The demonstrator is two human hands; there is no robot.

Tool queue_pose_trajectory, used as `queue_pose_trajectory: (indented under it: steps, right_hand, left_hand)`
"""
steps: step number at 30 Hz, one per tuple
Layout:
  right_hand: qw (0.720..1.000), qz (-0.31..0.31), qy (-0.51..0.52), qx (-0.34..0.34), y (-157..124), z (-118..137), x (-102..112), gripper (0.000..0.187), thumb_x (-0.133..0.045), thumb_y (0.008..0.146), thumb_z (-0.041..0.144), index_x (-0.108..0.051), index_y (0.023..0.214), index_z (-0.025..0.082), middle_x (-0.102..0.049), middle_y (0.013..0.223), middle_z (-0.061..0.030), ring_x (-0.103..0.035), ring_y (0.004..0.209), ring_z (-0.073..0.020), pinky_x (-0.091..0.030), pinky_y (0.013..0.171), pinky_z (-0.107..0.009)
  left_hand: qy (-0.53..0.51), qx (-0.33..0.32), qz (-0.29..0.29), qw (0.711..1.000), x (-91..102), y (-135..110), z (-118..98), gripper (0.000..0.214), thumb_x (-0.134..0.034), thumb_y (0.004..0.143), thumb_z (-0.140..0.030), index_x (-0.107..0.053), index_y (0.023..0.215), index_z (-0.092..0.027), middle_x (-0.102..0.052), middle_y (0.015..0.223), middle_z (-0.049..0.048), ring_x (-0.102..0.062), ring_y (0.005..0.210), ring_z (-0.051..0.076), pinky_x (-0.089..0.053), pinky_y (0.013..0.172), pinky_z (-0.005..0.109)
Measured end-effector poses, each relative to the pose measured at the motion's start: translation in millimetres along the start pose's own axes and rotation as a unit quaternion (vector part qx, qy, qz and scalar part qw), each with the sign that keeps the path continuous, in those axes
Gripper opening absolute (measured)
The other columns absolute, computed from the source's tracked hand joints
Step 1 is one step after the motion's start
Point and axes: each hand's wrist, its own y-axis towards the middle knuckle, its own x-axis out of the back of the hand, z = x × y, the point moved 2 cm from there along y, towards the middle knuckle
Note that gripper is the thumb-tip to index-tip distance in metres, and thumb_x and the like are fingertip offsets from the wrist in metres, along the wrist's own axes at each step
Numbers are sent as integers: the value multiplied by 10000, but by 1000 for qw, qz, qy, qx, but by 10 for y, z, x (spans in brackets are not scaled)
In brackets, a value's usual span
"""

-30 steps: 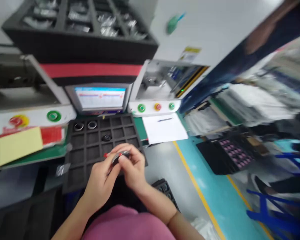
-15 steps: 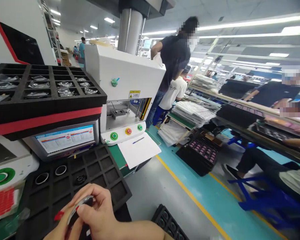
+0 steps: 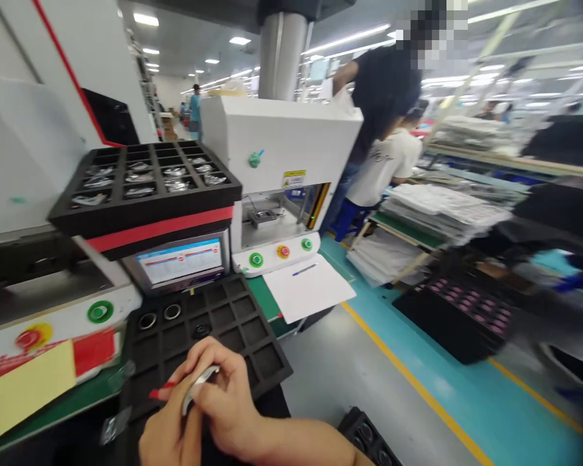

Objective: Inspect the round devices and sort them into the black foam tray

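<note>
Low in the head view, both hands meet over the near edge of a black compartment tray (image 3: 252, 336). My right hand (image 3: 226, 401) is closed with its fingers pinched on a small metal ring (image 3: 197, 386). My left hand (image 3: 168, 437) is curled beneath and also grips the ring, together with something thin and red (image 3: 158, 392) that sticks out to the left. The tray holds two metal rings (image 3: 159, 316) and a dark part (image 3: 201, 331) in its far cells.
A monitor (image 3: 181, 262) stands behind the tray, under a second black tray (image 3: 146, 188) of bagged parts. A white press machine (image 3: 282, 162) with coloured buttons and a paper sheet (image 3: 308, 294) lie right. People work along benches beyond the yellow-lined aisle (image 3: 418, 388).
The view swung up from the lap and now pans slightly left and down. Both hands stay together on the ring, turning it a little.
</note>
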Motion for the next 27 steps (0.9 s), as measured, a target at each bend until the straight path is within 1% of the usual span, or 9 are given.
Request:
queue_pose_trajectory:
  steps: [2,5,8,13,17,19,21,24,27]
  right_hand:
    - [1000,14,11,-18,-33,67,0,222,-806,713,324,-635,718,184,-591,886,-15,-695,768,-174,-616,797,-355]
    - [999,13,18,-27,-83,155,2,206,-804,744,343,-665,737,192,-578,907,-14,-684,808,-169,-623,829,-365]
    - [999,0,22,-25,-154,203,22,178,-789,759,314,-657,725,198,-546,900,-1,-677,817,-151,-627,855,-368]
    - [1000,-10,-13,-4,-269,243,81,229,-772,782,318,-600,706,187,-471,899,7,-671,846,-158,-644,810,-370]
    - [998,39,-40,3,-278,274,103,174,-747,842,344,-644,801,210,-505,934,-9,-680,885,-177,-642,816,-378]
    - [996,66,-53,10,-266,286,111,150,-743,863,355,-670,854,224,-521,968,-20,-684,904,-183,-643,830,-388]
    - [994,76,-74,26,-260,292,124,125,-732,884,349,-683,889,234,-521,988,-25,-685,904,-179,-647,833,-384]
    - [992,61,-103,43,-271,285,147,105,-694,913,344,-674,906,241,-504,969,-27,-678,897,-178,-658,821,-387]
    - [993,57,-97,47,-282,277,152,87,-681,921,325,-668,916,239,-483,938,-20,-671,912,-170,-659,833,-368]
  left_hand:
    - [9,-39,-1,999,25,103,-172,305,-378,1010,-140,-589,1194,-262,-786,968,10,-731,619,150,-585,568,221]
    - [3,-78,-11,997,62,243,-377,258,-348,1046,-204,-559,1194,-215,-788,931,45,-745,653,152,-587,596,205]
    - [7,-97,0,995,65,282,-484,263,-322,1066,-235,-536,1205,-174,-784,945,69,-761,730,158,-581,616,204]
    - [-11,-110,25,994,60,206,-529,305,-299,1071,-239,-557,1164,-106,-771,904,86,-747,713,145,-531,535,203]
    - [-34,-72,51,996,95,182,-535,351,-282,1081,-292,-590,1107,-125,-765,884,65,-743,724,137,-532,553,197]
    - [-57,-49,67,995,108,186,-542,350,-288,1081,-308,-587,1134,-135,-766,924,69,-746,739,138,-539,577,194]
    - [-74,-35,76,994,110,193,-550,349,-287,1080,-302,-576,1163,-125,-765,968,93,-751,759,149,-545,597,199]
    - [-77,-30,81,993,94,194,-550,348,-286,1075,-291,-586,1113,-118,-750,851,79,-722,649,153,-520,545,216]
    - [-80,-28,96,992,79,189,-526,346,-307,1069,-300,-611,1018,-142,-699,714,42,-663,539,138,-465,477,219]
